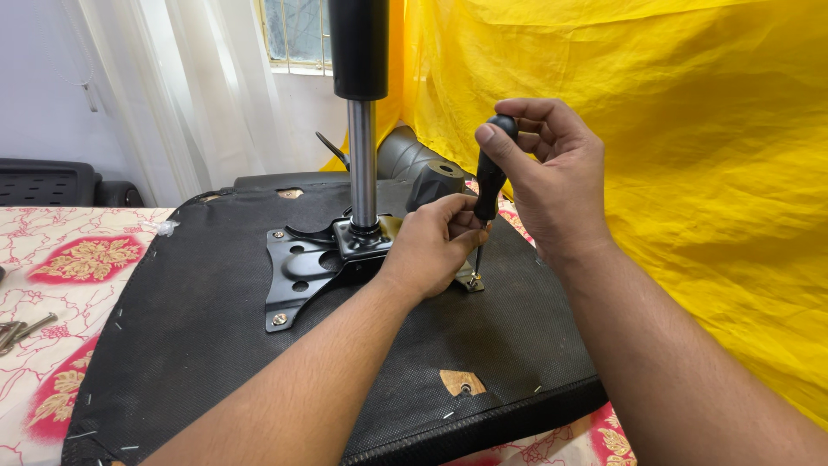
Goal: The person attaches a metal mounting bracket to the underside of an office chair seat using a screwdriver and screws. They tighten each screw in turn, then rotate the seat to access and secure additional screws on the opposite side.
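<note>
Black-handled steel screwdriver (489, 185): stiff, light, upright; right hand (552, 177) wraps its handle (best hold); left hand (431, 246), at 8 o'clock, pinches the shaft.

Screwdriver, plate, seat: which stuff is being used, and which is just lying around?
In use:
right hand gripping the screwdriver
left hand by its shaft
metal plate
gas cylinder
black seat

Lying about:
loose bolts on the flowered cloth
yellow sheet
curtain
</note>
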